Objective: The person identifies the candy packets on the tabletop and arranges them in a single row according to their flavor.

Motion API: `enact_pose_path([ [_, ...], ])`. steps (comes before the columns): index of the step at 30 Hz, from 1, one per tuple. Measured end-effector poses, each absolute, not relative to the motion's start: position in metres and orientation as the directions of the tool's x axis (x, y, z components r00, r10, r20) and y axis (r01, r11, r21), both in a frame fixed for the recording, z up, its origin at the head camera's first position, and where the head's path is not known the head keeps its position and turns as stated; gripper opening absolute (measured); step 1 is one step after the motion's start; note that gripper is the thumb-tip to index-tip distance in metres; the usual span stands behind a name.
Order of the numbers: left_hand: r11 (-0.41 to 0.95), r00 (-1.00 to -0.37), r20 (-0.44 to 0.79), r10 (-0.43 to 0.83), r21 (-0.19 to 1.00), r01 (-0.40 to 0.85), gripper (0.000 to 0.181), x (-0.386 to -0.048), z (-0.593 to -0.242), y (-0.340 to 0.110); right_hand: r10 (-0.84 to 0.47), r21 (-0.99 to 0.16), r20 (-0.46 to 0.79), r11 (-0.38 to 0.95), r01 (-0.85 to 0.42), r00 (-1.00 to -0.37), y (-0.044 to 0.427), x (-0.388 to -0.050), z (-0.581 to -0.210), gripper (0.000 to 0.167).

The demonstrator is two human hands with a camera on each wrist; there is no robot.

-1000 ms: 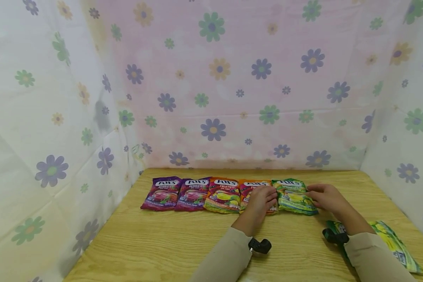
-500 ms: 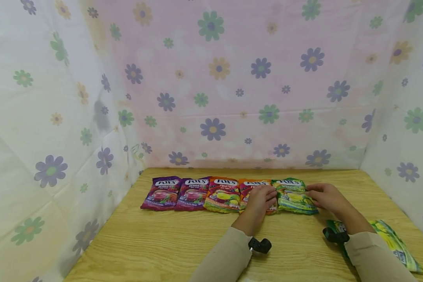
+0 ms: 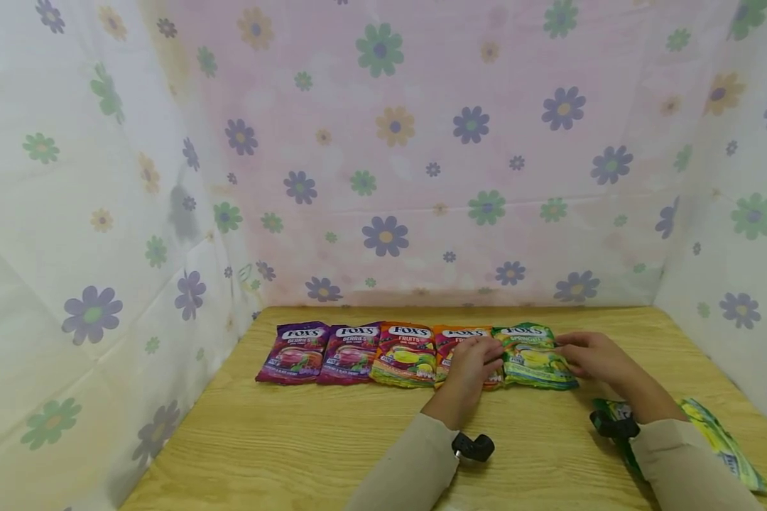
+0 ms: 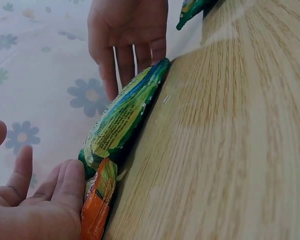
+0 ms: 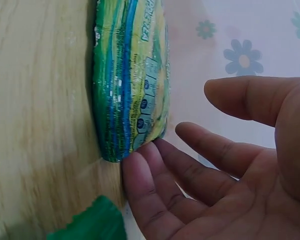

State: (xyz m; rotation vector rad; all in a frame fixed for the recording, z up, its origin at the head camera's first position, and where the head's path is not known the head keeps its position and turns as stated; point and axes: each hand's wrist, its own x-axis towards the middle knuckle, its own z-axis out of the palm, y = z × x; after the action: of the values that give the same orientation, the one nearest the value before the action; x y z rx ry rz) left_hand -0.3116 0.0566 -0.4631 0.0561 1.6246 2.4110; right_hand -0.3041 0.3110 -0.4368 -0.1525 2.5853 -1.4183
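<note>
A green Fox's candy bag (image 3: 533, 357) lies flat at the right end of a row of bags. My left hand (image 3: 469, 369) rests over the orange candy bag (image 3: 449, 342) beside it, covering part of its front. In the left wrist view, the left fingertips (image 4: 72, 175) touch where the green and orange bags meet. At the green bag's right edge is my right hand (image 3: 594, 358). The right wrist view shows its lower fingertips (image 5: 138, 167) against the bag's end, with thumb and index finger apart from it. Neither hand grips anything.
Another orange bag (image 3: 403, 355) and two purple berry bags (image 3: 300, 353) continue the row leftward on the wooden table (image 3: 281, 440). A second green bag (image 3: 719, 443) lies under the right forearm, partly hidden. Flowered cloth (image 3: 422, 142) surrounds the table's back and sides.
The head view shifts very slightly. Both hands and the bags keep their places.
</note>
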Motion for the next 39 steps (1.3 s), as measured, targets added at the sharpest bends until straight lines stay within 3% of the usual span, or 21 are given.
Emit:
enact_pose_path([
  [13, -0.337, -0.976, -0.101, 0.194, 0.927, -0.163, 0.024, -0.311, -0.460, 0.061, -0.214, -0.850, -0.114, 0.526, -0.016, -0.970, 0.323, -0.298, -0.425, 0.063],
  [18, -0.198, -0.978, -0.103, 0.180, 0.970, -0.139, 0.014, -0.307, -0.452, 0.068, -0.254, -0.841, -0.087, 0.537, -0.066, -0.963, 0.332, -0.290, -0.413, 0.064],
  [23, -0.028, -0.963, -0.050, 0.264, 0.998, -0.060, 0.016, -0.296, -0.441, 0.077, -0.262, -0.803, -0.058, 0.585, -0.111, -0.963, 0.347, -0.279, -0.400, 0.064],
  [28, 0.123, -0.947, -0.073, 0.312, 0.992, -0.036, 0.012, -0.282, -0.435, 0.090, -0.250, -0.760, -0.052, 0.638, -0.124, -0.967, 0.368, -0.265, -0.398, 0.061],
  [34, 0.151, -0.876, -0.149, 0.459, 0.985, -0.088, 0.012, -0.264, -0.431, 0.107, -0.221, -0.718, -0.062, 0.687, -0.110, -0.973, 0.400, -0.249, -0.402, 0.059],
  [39, 0.172, -0.745, -0.256, 0.616, 0.967, -0.190, 0.012, -0.245, -0.432, 0.116, -0.177, -0.654, -0.054, 0.750, -0.099, -0.983, 0.418, -0.239, -0.407, 0.059],
])
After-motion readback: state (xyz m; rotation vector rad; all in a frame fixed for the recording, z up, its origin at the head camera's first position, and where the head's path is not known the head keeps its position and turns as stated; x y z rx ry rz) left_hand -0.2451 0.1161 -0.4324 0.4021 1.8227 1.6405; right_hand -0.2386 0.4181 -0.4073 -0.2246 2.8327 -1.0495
